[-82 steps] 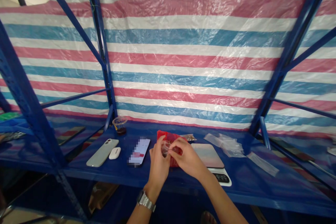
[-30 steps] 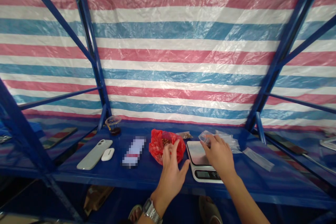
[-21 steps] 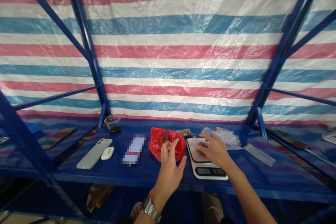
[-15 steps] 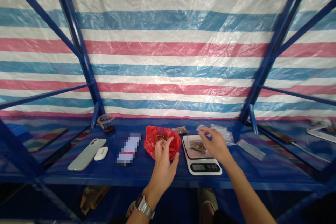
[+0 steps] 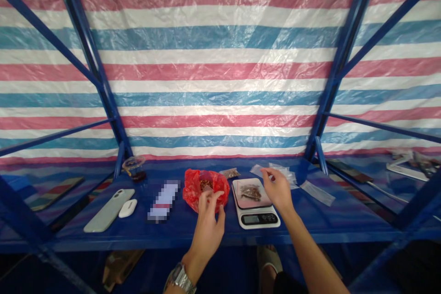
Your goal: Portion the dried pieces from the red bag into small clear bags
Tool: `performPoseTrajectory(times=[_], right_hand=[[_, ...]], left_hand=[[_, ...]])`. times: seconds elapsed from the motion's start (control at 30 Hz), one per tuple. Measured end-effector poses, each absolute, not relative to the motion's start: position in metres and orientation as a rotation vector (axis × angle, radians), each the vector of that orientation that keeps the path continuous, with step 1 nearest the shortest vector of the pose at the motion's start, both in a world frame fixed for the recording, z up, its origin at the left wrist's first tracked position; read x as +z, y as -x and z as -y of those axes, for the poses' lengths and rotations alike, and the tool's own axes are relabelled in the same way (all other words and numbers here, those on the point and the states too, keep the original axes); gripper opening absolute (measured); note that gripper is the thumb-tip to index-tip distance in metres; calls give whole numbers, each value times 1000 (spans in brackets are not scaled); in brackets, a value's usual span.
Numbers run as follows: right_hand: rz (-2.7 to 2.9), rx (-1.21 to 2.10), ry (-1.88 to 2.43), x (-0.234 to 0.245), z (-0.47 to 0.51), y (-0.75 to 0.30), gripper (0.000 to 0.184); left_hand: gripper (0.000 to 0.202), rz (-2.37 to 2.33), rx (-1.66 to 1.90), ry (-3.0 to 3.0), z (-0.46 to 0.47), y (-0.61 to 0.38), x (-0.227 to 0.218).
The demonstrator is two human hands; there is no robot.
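My left hand (image 5: 210, 220), with a metal watch (image 5: 182, 276) on the wrist, is over the near side of a crumpled red plastic bag (image 5: 193, 183). Its fingers are bent and spaced apart, the tips close to the brown dried bits (image 5: 206, 184) inside. My right hand (image 5: 277, 188) hovers by the right edge of a white kitchen scale (image 5: 259, 220). Its fingers are curled together, with nothing seen in them. On the scale's plate lies a small clear bag of brown dried pieces (image 5: 251, 192). Another small filled bag (image 5: 230, 173) rests behind, between the red bag and the scale.
Clear plastic bags (image 5: 285, 174) lie behind my right hand, with a single flat bag (image 5: 317, 193) farther right. Leftward are a blurred-out screen (image 5: 163, 201), a white earbud case (image 5: 127, 208), a pale phone (image 5: 108, 211) and a plastic cup (image 5: 135, 170). Blue metal posts (image 5: 112, 101) frame the blue shelf.
My right hand has curled its fingers and drawn slightly away from the bag on the scale. My left hand stays at the red bag. The view has shifted a little.
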State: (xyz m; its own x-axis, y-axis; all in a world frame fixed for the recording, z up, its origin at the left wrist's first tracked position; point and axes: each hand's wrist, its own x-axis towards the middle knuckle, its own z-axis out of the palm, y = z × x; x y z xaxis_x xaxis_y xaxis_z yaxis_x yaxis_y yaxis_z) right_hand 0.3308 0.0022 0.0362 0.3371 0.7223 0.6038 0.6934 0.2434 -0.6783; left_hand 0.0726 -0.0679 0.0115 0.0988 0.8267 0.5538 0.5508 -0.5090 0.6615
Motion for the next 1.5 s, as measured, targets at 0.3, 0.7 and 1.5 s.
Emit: performPoseTrajectory(times=[0.3,0.7,1.5], right_hand=[[1477,28,1387,36,-8,-333,38],[1794,-3,1424,39,4,-310,28],[1970,262,1284,51,-9,-236,33]], left_hand=[[38,-1295,1202,-2354,71,-73,46],[38,-1184,1499,-2139,35,-99,41],[33,-1068,1851,-1883,76,-125,3]])
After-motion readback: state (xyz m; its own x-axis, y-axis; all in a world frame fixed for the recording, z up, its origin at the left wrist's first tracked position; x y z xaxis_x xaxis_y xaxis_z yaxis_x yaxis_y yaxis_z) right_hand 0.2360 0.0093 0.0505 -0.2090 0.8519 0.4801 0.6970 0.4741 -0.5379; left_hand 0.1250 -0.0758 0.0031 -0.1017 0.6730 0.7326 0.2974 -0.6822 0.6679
